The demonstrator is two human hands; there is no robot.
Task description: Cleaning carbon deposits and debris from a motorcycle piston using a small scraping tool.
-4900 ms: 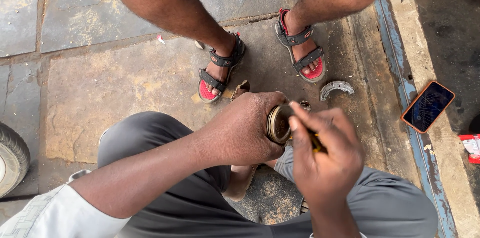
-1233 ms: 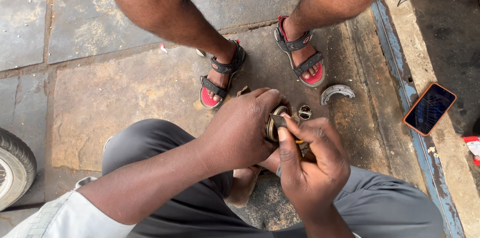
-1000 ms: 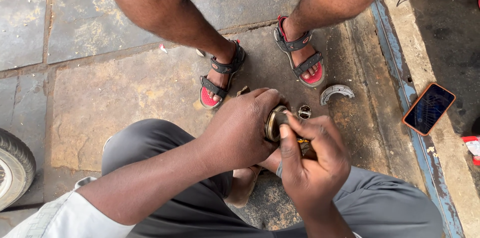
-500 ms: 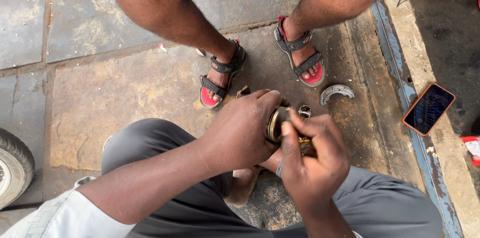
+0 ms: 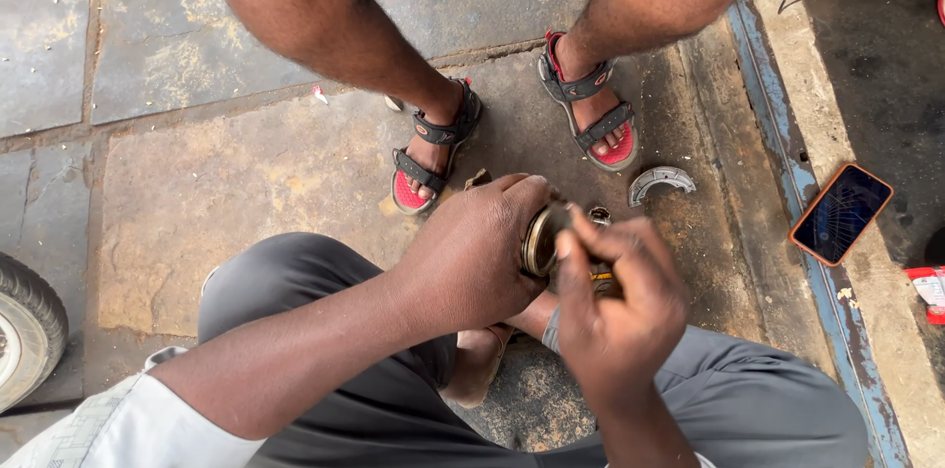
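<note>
The stone floor (image 5: 246, 183) carries a curved metal shoe (image 5: 661, 180) at two o'clock of the hands. The left hand (image 5: 471, 256) is wrapped tight around a round brass-coloured part (image 5: 539, 240) at centre. The right hand (image 5: 618, 306) is curled closed, pinching a small yellow-marked tool (image 5: 598, 277) against that part.

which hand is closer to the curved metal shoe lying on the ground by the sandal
Right. The right hand is just below and left of the curved metal shoe. The left hand, wrapped round the round metal part, sits farther left.
</note>
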